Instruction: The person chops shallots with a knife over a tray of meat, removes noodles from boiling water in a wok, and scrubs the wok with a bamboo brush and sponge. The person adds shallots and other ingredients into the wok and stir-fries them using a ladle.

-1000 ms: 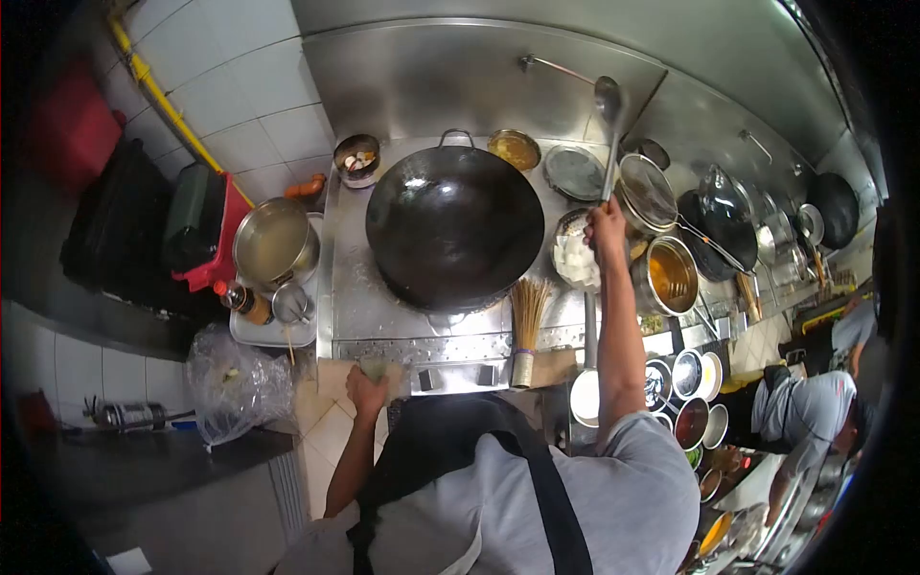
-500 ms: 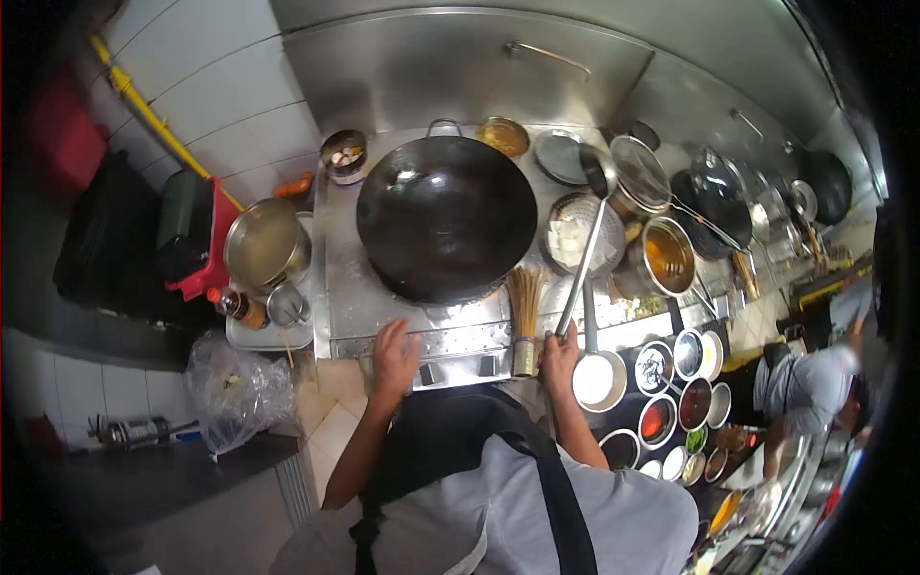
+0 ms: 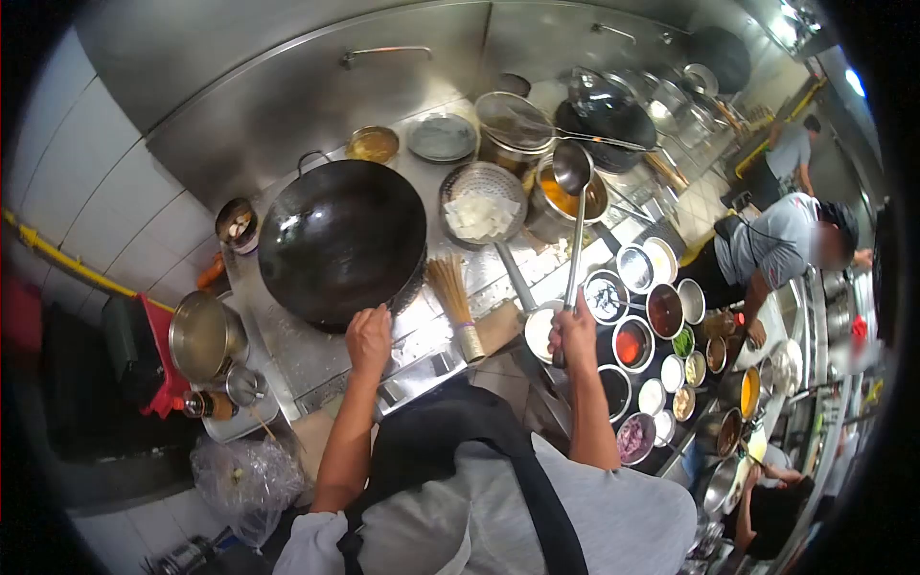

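Observation:
My right hand (image 3: 574, 335) is wrapped round the long handle of a ladle (image 3: 578, 230). Its bowl hangs over a pot of orange-brown liquid (image 3: 548, 198). At the near edge of a large black wok (image 3: 335, 240) is my left hand (image 3: 370, 340), its fingers curled; whether they grip the rim or a handle is hidden. A bamboo brush (image 3: 455, 302) lies right of that hand. Beyond it sits a perforated strainer ladle (image 3: 450, 187) with pale white pieces (image 3: 479, 218). Below the right hand is a white-filled container (image 3: 540, 331).
Several seasoning bowls, one with red contents (image 3: 630, 347), stand to the right. A wire strainer (image 3: 515, 120) and a grey plate (image 3: 441, 137) are at the back. Left are a steel pot (image 3: 204, 337), a bottle (image 3: 211, 405) and a plastic bag (image 3: 251, 474). A co-worker (image 3: 781, 240) stands at the far right.
The view has swung to the right. My left hand has moved forward to the wok's near edge and its fingers have curled. My right hand has carried the ladle right, toward the bowls.

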A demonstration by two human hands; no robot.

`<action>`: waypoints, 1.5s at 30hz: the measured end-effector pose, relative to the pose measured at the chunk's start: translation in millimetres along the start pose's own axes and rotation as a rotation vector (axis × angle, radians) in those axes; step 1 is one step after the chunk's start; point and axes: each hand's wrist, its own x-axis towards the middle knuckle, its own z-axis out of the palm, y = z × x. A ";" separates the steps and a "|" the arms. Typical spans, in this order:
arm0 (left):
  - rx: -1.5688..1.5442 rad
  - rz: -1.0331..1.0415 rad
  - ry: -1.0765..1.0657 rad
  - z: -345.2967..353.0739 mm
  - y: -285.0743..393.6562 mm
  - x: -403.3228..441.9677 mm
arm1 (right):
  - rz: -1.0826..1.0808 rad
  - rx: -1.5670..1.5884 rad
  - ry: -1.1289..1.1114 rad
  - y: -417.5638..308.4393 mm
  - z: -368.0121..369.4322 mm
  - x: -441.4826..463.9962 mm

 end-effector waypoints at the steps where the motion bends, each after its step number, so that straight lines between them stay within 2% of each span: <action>1: 0.023 -0.018 -0.014 -1.4 1.3 1.1 | 0.036 -0.005 0.003 -10.4 -9.1 4.3; 3: 0.009 -0.019 -0.014 0.0 -0.6 1.6 | 0.085 0.089 0.022 -23.7 -18.1 9.0; 9: -0.010 -0.055 -0.032 2.2 -3.4 -0.8 | 0.115 0.097 0.038 -19.5 -32.1 22.8; 16: -0.048 -0.078 -0.035 -10.2 0.9 0.6 | 0.108 0.372 0.001 -6.6 -35.5 18.2; 18: -0.049 -0.081 -0.045 -10.5 0.8 0.6 | 0.119 0.595 -0.080 -4.8 -47.8 13.7; 23: -0.026 -0.047 0.019 -9.4 1.4 0.4 | 0.279 0.651 -0.157 -20.3 -49.1 -29.2; 28: -0.059 -0.093 0.012 -10.8 -1.5 -4.0 | 0.496 0.792 -0.446 -36.1 0.0 -62.4; 31: -0.092 -0.127 0.032 -13.8 -1.1 -12.2 | 0.558 0.534 -0.513 -24.9 41.7 -45.4; 32: -0.091 -0.125 0.038 -15.1 -1.2 -14.5 | 0.526 0.338 -0.529 -24.2 59.6 -38.6; 33: -0.090 -0.130 0.040 -20.1 0.4 -20.2 | 0.529 0.334 -0.532 -18.9 75.4 -35.5; 35: -0.125 -0.109 0.136 -35.6 6.5 -31.3 | 0.258 -0.100 -0.500 -3.3 101.6 -27.0; 36: -0.126 -0.107 0.143 -45.0 8.0 -40.8 | 0.252 -0.103 -0.502 8.2 106.0 -22.5; 38: -0.145 -0.126 0.156 -64.6 5.7 -73.9 | 0.043 -0.232 -0.347 42.5 105.7 -8.0; 39: -0.143 -0.157 0.142 -70.9 2.3 -91.4 | -0.101 -0.384 -0.278 70.1 97.8 9.5; 40: -0.141 -0.188 0.124 -77.7 -1.5 -110.7 | -0.379 -0.646 -0.180 117.3 79.6 41.5; 43: -0.125 -0.219 0.048 -92.1 -14.0 -160.1 | -0.556 -0.880 -0.044 166.5 59.7 57.5; 45: -0.141 -0.328 0.003 -107.5 -14.5 -183.4 | -0.756 -1.059 0.068 190.1 51.3 59.8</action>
